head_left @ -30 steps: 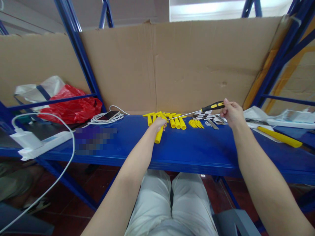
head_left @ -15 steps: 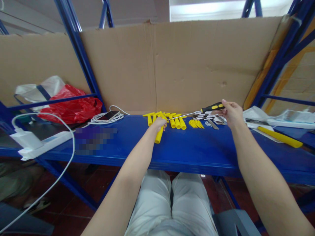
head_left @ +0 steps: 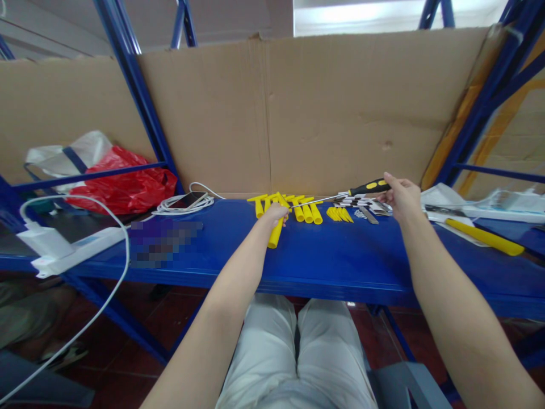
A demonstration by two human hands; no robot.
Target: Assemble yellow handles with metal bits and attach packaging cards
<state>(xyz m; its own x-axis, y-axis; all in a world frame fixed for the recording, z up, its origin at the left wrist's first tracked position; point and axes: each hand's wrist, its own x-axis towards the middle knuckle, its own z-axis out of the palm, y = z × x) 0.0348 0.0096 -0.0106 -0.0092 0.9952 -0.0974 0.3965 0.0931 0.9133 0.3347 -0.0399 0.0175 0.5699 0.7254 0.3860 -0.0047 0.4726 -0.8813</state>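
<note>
My left hand [head_left: 277, 214] is closed around a yellow T-shaped plastic scraper handle [head_left: 275, 236], its round grip pointing towards me. In my right hand [head_left: 402, 196], the fingers pinch the end of a black-and-yellow screwdriver [head_left: 369, 186]. Its long shaft slopes left to the head of the yellow piece by my left hand; the exact contact at the tip is too small to make out. Several like yellow T-shaped handles [head_left: 316, 214] lie on the blue shelf on both sides of my left hand.
Small yellow pieces [head_left: 339, 214], tiny screw-like parts [head_left: 360, 214], a grey metal strip [head_left: 371, 216] and black-and-white packets [head_left: 355, 201] lie to the right. A yellow-handled tool [head_left: 485, 236] is farther right. Leftward are a white cable [head_left: 170, 206], a power strip [head_left: 91, 248] and a red bag [head_left: 123, 182]. Cardboard [head_left: 323, 113] stands behind.
Both hands stay nearly in place. The screwdriver handle has shifted very slightly to the right, and the right-hand fingers have changed position a little on its end.
</note>
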